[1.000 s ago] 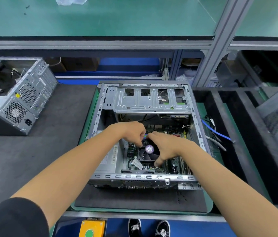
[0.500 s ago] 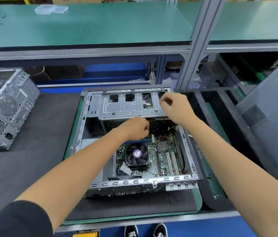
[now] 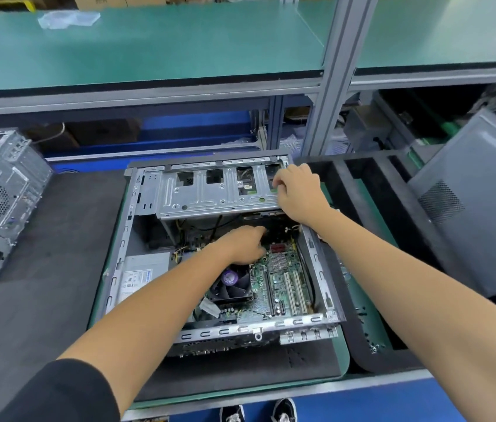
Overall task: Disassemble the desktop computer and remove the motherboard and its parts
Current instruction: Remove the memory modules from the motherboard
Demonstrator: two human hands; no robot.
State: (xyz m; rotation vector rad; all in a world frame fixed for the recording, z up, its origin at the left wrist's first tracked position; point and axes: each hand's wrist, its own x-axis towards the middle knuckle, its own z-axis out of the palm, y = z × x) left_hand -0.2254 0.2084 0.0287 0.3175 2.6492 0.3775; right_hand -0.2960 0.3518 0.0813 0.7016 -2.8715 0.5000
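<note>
Centrally, open case (image 3: pixel 137 239) lies on its side on a dark mat (image 3: pixel 58 284), side panel off, interior facing up

Motherboard (image 3: pixel 283 284) sits seated in the case floor, toward 4 o'clock of the interior. Fan (image 3: pixel 231 283) with a purple hub label sits on the board at its left part. White slots (image 3: pixel 295 292) run along the board's right part. Power supply (image 3: pixel 144 274) fills the 8 o'clock corner, label up. Drive cage (image 3: pixel 210 193) spans the 12 o'clock end of the case

Left hand (image 3: pixel 243 245): reaches in from 7 o'clock, just above the fan, at the board's upper edge below the drive cage. Fingers curled, tips down among black cables (image 3: pixel 207 226); whether they pinch anything cannot be told, tips hidden

Right hand (image 3: pixel 298 193): at the 1 o'clock corner of the case, on the right end of the drive cage. Fingers curled over the cage edge, gripping it

Second case (image 3: pixel 0 202), rear vents showing, stands at 9 o'clock on the same mat, well apart. Grey panel (image 3: pixel 469 202) leans at 3 o'clock, beside black dividers (image 3: pixel 371 190). Green shelf (image 3: pixel 149 44) runs across 12 o'clock, a clear plastic bag (image 3: pixel 68 19) on it. Shoes (image 3: pixel 257 412) visible at 6 o'clock, below the bench edge
</note>
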